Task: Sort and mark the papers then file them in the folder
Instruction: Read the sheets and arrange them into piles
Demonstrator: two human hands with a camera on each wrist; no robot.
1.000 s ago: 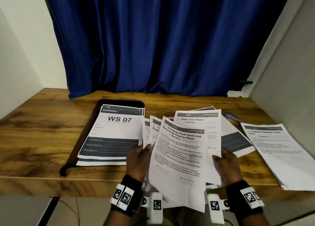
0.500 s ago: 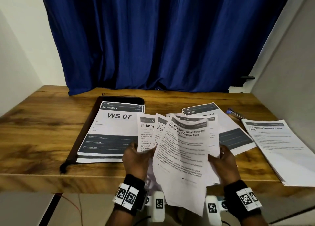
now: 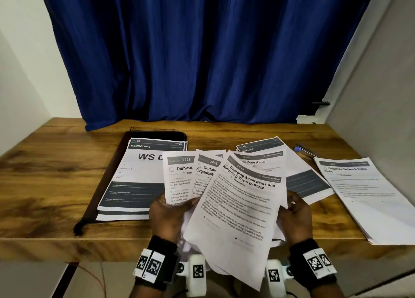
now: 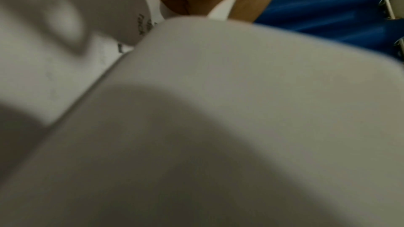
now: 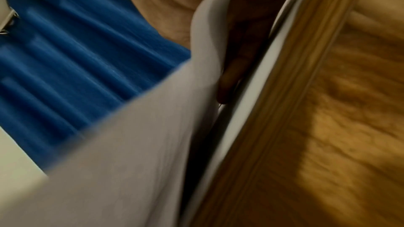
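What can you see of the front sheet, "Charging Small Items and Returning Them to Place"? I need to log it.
The front sheet is white printed paper with a dark header band, bold title and numbered lines. It tilts clockwise, slightly curved, held above the table's near edge at the front of a fan of sheets. The left hand pinches the fan at its left; the right hand holds the right edge.

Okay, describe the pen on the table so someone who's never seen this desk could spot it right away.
Start at the wooden table in front of the blue curtain and look to its far right side. Between the sheet headed KITCHEN and the stack headed Organize Network Cable Coils lies the pen. It is the only slim, blue-tipped thing among flat white papers.
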